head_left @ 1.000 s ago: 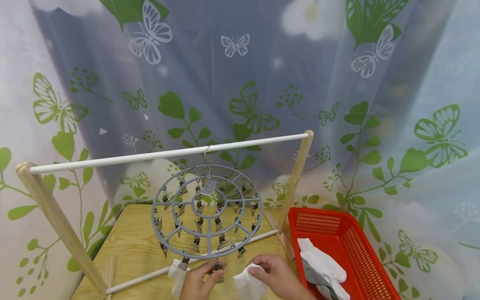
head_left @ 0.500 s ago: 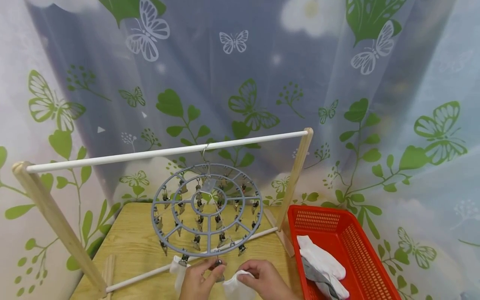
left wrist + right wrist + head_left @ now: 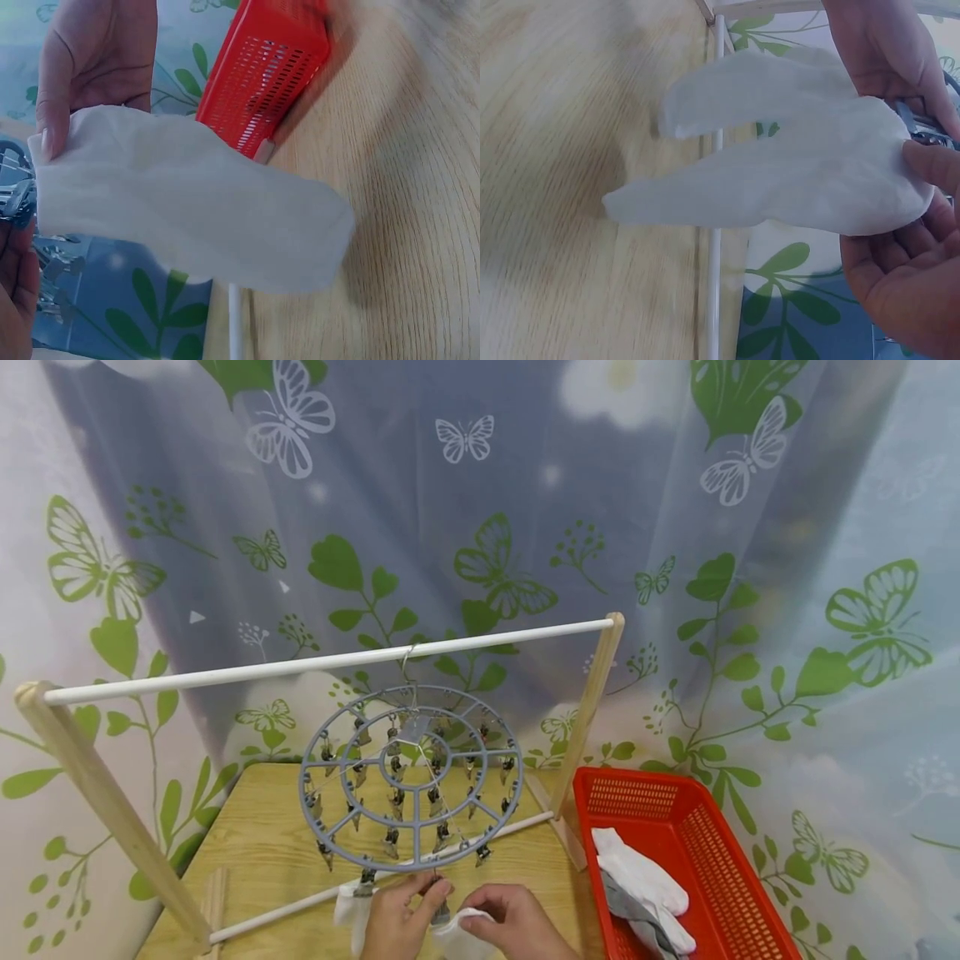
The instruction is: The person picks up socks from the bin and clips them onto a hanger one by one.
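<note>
My left hand (image 3: 397, 920) pinches a metal clip (image 3: 442, 912) hanging from the near rim of a round grey clip hanger (image 3: 416, 865). Just right of it, my right hand (image 3: 516, 923) holds a white sock (image 3: 187, 195) by its cuff, thumb on the outside. The cuff edge is right at the clip's jaws in the left wrist view, and the sock's foot hangs down below. Another white sock (image 3: 349, 908) hangs from a neighbouring clip (image 3: 365, 882) to the left; in the right wrist view it shows behind the held one.
The hanger hooks over the white bar (image 3: 225, 676) of a wooden stand (image 3: 588, 718) on a wood-grain table (image 3: 258, 827). More clips dangle beneath the rings. On the right, a red basket (image 3: 720, 852) contains white (image 3: 637, 872) and grey socks (image 3: 626, 906). Behind hangs a patterned curtain (image 3: 570, 552).
My right hand has moved left with the sock, bringing its cuff from well apart to right at the clip. The left hand has stayed at the clip.
</note>
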Demonstrator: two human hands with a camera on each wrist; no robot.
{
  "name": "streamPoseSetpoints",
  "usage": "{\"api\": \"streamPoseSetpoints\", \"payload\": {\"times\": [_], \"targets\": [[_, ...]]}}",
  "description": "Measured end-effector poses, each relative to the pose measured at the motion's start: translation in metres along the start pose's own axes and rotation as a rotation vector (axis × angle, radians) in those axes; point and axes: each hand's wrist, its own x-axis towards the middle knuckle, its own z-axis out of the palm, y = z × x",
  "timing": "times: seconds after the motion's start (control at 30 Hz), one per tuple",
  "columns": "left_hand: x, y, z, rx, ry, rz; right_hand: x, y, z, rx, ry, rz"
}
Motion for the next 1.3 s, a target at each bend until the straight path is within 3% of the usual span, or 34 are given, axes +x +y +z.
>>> {"api": "streamPoseSetpoints", "payload": {"times": [0.17, 0.37, 0.53, 0.77, 1.07, 1.3], "targets": [[0.001, 0.001, 0.002, 0.005, 0.009, -0.013, 0.001, -0.001, 0.005, 0.006, 0.020, -0.012], [0.001, -0.001, 0.007, 0.018, 0.081, 0.024, 0.002, 0.001, 0.007, -0.028, 0.059, -0.013], [0.002, -0.001, 0.007, 0.034, 0.117, 0.049, 0.002, 0.000, 0.008, -0.025, 0.039, -0.033], [0.001, -0.002, 0.006, 0.030, 0.129, 0.073, 0.003, -0.004, 0.012, -0.013, 0.065, -0.006], [0.002, -0.003, 0.005, 0.030, 0.159, 0.160, 0.005, -0.006, 0.016, -0.030, 0.085, -0.004], [0.001, -0.001, 0.004, -0.006, 0.141, 0.102, 0.005, -0.006, 0.022, -0.070, 0.155, -0.033]]}}
